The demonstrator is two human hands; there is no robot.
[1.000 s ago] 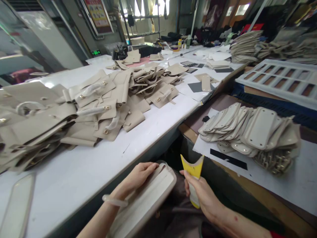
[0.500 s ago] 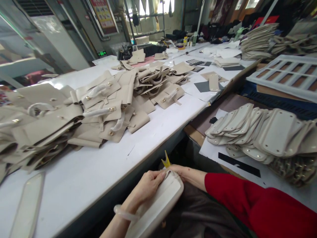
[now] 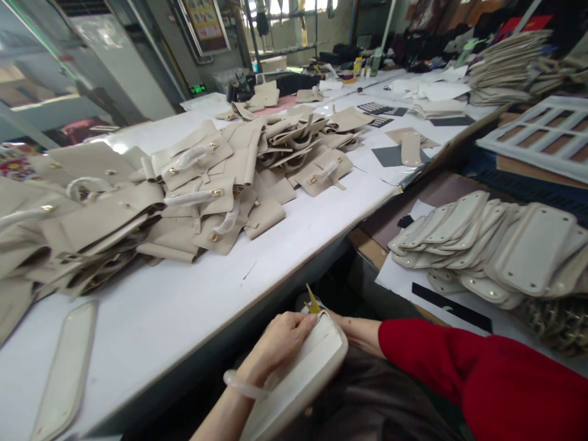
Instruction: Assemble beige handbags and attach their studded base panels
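Observation:
A cream handbag body (image 3: 316, 367) lies slanted over my lap, its rounded far end just past the table's edge. My left hand (image 3: 287, 337) is closed over the bag's upper left side, thumb and fingers near its far corner. A pale bangle (image 3: 243, 386) circles the left wrist. My right hand (image 3: 337, 320) reaches the far end of the bag from the right, and its fingers are hidden behind the bag. Just beyond both hands a yellow forked piece (image 3: 313, 299) sticks up; what it belongs to is hidden.
Beige bag pieces (image 3: 197, 202) with wrapped handles are heaped along the white table (image 3: 220, 300). Flat pale panel (image 3: 67, 373) lies at the near left. On the right, stacked riveted panels (image 3: 533, 248) rest beside a black strip (image 3: 452, 306) and a white slatted tray (image 3: 542, 138).
The view has turned slightly left, so the surroundings sit farther right. Both hands stay at the bag's far end, and the yellow forked piece looks a little more slanted.

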